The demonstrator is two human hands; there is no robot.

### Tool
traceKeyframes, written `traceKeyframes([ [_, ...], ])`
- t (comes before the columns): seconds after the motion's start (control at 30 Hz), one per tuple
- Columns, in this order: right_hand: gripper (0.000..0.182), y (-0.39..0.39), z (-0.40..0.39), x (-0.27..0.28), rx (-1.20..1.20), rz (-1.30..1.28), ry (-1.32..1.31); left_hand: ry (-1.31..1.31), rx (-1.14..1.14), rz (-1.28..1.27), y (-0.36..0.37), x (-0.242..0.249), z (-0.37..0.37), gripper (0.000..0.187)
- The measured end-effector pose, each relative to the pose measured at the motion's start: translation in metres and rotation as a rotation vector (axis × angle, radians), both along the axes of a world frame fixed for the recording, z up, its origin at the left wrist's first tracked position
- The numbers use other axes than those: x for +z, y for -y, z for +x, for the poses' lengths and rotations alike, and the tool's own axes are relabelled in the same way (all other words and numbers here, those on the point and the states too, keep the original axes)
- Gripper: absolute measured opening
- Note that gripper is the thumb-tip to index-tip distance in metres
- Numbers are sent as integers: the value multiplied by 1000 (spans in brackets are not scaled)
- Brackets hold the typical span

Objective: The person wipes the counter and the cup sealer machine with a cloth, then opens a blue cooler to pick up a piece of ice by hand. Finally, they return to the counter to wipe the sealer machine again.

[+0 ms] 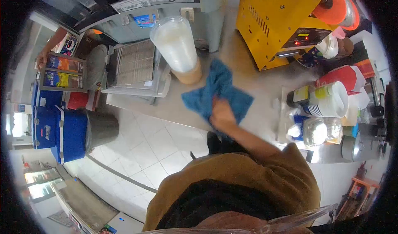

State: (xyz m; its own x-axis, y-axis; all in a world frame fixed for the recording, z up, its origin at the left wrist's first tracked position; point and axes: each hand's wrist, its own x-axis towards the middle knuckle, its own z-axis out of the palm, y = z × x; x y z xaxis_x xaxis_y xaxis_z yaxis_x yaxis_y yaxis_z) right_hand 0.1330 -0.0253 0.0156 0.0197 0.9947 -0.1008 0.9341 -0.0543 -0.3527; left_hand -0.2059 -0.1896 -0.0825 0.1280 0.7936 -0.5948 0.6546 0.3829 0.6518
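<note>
Your right hand [223, 114] grasps a blue cloth [219, 78], fingers closed into its bunched middle, the forearm reaching in from the lower right of the frame. Left hand: outside the view – cannot tell whether it is released or clenched.

Cloth position: centre of the frame, on the worktop [166, 110], its corners spread out unevenly around your hand. It lies just beside the foot of the tall stack of clear cups [176, 43], and apart from the yellow machine [269, 22] at upper right. Hand and cloth edges are slightly blurred.

Progress, as judged: work with the cloth is under way, not finished, since the cloth is in your grip and opened over the surface. How much of the surface it has covered cannot be told; nor can dampness – the pale sheen may be only reflected light.

Surroundings: a wire rack [132, 64] sits upper left of centre; a white tub [335, 99] and clear domed lids [315, 131] stand at right. Blue coolers [71, 130] are at left. Another person's hand [42, 60] shows at upper left, well apart from yours.
</note>
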Motion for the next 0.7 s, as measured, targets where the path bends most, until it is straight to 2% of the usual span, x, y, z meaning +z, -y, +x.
traceKeyframes([
  [0.07,51,19,-36,26,478,-22,25,-43,-22,-140,9,0,-11,21],
  [0.13,41,5,-79,-8,586,180,-85,-63,-54,-209,10,3,-17,22],
  [0.2,37,-33,-110,-19,639,418,-215,-77,-83,-237,8,6,-18,23],
  [0.27,38,-64,-129,-23,706,356,-136,-90,-105,-251,8,10,-16,24],
  [0.4,44,-37,-97,-20,694,271,-180,-93,-164,-254,-2,20,-11,25],
  [0.57,55,74,33,7,516,203,-213,-71,-287,-269,-31,44,-4,28],
  [0.7,58,90,87,18,330,153,-150,-37,-430,-230,-79,104,27,30],
])
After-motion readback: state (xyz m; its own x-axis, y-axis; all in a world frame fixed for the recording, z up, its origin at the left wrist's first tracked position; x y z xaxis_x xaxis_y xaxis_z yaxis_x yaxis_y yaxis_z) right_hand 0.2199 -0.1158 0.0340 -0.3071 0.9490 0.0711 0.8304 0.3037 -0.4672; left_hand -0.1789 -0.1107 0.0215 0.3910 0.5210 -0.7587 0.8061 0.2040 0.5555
